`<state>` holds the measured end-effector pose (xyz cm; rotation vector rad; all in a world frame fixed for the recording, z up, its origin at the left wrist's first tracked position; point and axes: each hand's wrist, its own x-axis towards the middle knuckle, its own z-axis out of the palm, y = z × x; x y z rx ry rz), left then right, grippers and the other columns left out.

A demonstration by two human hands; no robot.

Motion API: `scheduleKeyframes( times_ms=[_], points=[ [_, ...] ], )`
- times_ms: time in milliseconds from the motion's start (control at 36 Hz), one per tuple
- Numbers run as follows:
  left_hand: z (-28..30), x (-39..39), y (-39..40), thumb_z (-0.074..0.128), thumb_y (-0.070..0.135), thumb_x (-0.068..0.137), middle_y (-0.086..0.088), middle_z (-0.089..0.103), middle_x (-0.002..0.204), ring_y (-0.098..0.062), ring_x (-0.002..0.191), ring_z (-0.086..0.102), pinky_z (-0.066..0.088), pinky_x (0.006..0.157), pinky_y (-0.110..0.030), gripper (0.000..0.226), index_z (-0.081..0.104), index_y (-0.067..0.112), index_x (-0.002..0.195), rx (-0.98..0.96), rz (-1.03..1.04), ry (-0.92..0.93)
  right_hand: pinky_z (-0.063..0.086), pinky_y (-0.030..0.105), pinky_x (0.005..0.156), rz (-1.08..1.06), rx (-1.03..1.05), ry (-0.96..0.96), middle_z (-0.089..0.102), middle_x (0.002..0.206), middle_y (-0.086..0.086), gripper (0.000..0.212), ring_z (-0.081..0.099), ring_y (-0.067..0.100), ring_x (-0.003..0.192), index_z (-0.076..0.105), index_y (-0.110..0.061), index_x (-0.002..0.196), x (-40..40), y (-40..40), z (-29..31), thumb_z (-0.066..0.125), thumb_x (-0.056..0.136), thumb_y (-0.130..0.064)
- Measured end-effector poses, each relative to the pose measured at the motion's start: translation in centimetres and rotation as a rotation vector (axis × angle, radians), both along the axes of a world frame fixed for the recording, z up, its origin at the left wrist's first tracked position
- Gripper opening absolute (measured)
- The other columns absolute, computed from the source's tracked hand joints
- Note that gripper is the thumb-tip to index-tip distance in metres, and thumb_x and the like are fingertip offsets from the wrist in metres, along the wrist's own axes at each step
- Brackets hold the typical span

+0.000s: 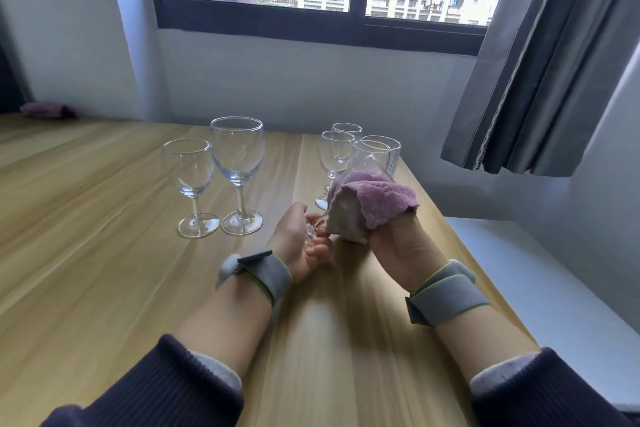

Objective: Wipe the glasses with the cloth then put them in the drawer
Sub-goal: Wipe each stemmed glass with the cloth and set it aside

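My left hand (301, 239) grips the foot and stem of a tilted wine glass (369, 161), whose bowl points away to the upper right. My right hand (403, 246) holds a purple cloth (375, 203) wrapped around that bowl. Two stemmed glasses stand upright to the left: a small one (190, 177) and a taller one (238, 163). Behind the cloth stand two more stemmed glasses (335, 158) and a straight tumbler (393, 152). No drawer is in view.
The wooden table (104, 253) has its right edge close to my right arm, with a white ledge (519, 270) beyond it. A second purple cloth (46, 110) lies at the far left. A grey curtain (540, 80) hangs at the right by the window.
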<state>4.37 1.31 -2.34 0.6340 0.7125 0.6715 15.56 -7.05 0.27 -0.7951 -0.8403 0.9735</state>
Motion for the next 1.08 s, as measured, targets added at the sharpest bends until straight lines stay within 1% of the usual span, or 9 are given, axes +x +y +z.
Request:
scheduleKeyframes(
  times_ms=[83, 222, 417, 500, 556, 667, 861, 1000, 1083],
  points=[
    [0.0, 0.5, -0.9, 0.026, 0.027, 0.098, -0.003, 0.034, 0.052, -0.010, 0.034, 0.022, 0.016, 0.029, -0.009, 0.033, 0.035, 0.012, 0.070, 0.094, -0.003, 0.064, 0.052, 0.027, 0.073, -0.074, -0.120, 0.180, 0.069, 0.077, 0.004, 0.022, 0.057, 0.022, 0.088, 0.057, -0.007, 0.099, 0.4, 0.1, -0.5, 0.052, 0.080, 0.002],
    [0.0, 1.2, -1.9, 0.029, 0.015, 0.093, -0.004, 0.034, 0.053, -0.009, 0.036, 0.023, 0.013, 0.035, -0.009, 0.029, 0.036, 0.012, 0.066, 0.273, 0.016, 0.153, 0.050, 0.036, 0.090, -0.128, -0.124, 0.241, 0.063, 0.104, 0.011, 0.037, 0.059, 0.023, 0.095, 0.054, -0.008, 0.122, -0.1, -0.2, -0.3, 0.057, 0.086, -0.015],
    [0.1, 1.9, -2.5, 0.032, 0.006, 0.095, -0.008, 0.036, 0.063, -0.015, 0.039, 0.034, 0.023, 0.035, -0.012, 0.025, 0.036, 0.012, 0.071, 0.531, 0.091, 0.255, 0.039, 0.051, 0.106, -0.207, -0.103, 0.348, 0.064, 0.109, 0.015, 0.037, 0.059, 0.030, 0.100, 0.059, -0.004, 0.112, 0.5, -0.1, -0.9, 0.064, 0.078, -0.020],
    [0.0, 1.5, -2.6, 0.040, 0.018, 0.097, -0.004, 0.046, 0.071, -0.022, 0.057, 0.043, 0.036, 0.044, -0.025, 0.017, 0.042, 0.019, 0.081, 0.801, 0.218, 0.407, 0.046, 0.048, 0.099, -0.288, -0.178, 0.408, 0.066, 0.114, 0.018, 0.049, 0.060, 0.035, 0.103, 0.062, 0.000, 0.112, 0.1, -0.2, -0.2, 0.072, 0.070, -0.023],
    [0.3, 1.0, -2.8, 0.043, 0.021, 0.098, -0.001, 0.050, 0.074, -0.022, 0.066, 0.047, 0.041, 0.061, -0.033, 0.011, 0.043, 0.019, 0.087, 1.050, 0.286, 0.545, 0.056, 0.039, 0.080, -0.305, -0.235, 0.460, 0.071, 0.092, 0.014, 0.035, 0.064, 0.028, 0.083, 0.065, -0.002, 0.098, -0.1, -0.4, 0.4, 0.074, 0.073, -0.025],
    [0.6, 0.5, -3.3, 0.044, 0.023, 0.098, -0.001, 0.053, 0.084, -0.018, 0.070, 0.049, 0.032, 0.065, -0.025, 0.009, 0.042, 0.013, 0.098, 1.315, 0.348, 0.674, 0.051, 0.029, 0.053, -0.295, -0.285, 0.573, 0.067, 0.086, 0.012, 0.038, 0.061, 0.024, 0.072, 0.060, -0.004, 0.102, 0.2, -0.5, 0.6, 0.075, 0.075, -0.027],
    [0.7, 1.0, -2.9, 0.045, 0.022, 0.097, 0.003, 0.050, 0.073, -0.026, 0.077, 0.051, 0.041, 0.074, -0.034, 0.008, 0.045, 0.015, 0.092, 1.078, 0.306, 0.664, 0.052, 0.029, 0.056, -0.288, -0.270, 0.524, 0.066, 0.080, 0.010, 0.024, 0.061, 0.022, 0.067, 0.061, -0.006, 0.088, 0.4, -0.3, 0.3, 0.073, 0.078, -0.023],
    [0.9, 0.9, -2.0, 0.039, 0.013, 0.094, -0.010, 0.042, 0.064, -0.019, 0.047, 0.038, 0.028, 0.039, -0.015, 0.017, 0.041, 0.016, 0.078, 0.608, 0.172, 0.474, 0.056, 0.036, 0.073, -0.292, -0.227, 0.372, 0.070, 0.082, 0.011, 0.024, 0.065, 0.021, 0.064, 0.066, -0.004, 0.088, 0.2, 0.0, 0.1, 0.076, 0.074, -0.021],
    [1.3, 0.4, -2.1, 0.035, 0.011, 0.094, -0.007, 0.036, 0.061, -0.013, 0.039, 0.031, 0.018, 0.033, -0.006, 0.020, 0.040, 0.011, 0.075, 0.378, 0.039, 0.358, 0.054, 0.044, 0.088, -0.308, -0.143, 0.272, 0.069, 0.105, 0.019, 0.058, 0.066, 0.030, 0.089, 0.065, 0.003, 0.107, 0.2, 0.2, -0.3, 0.084, 0.059, -0.023]
  ],
)
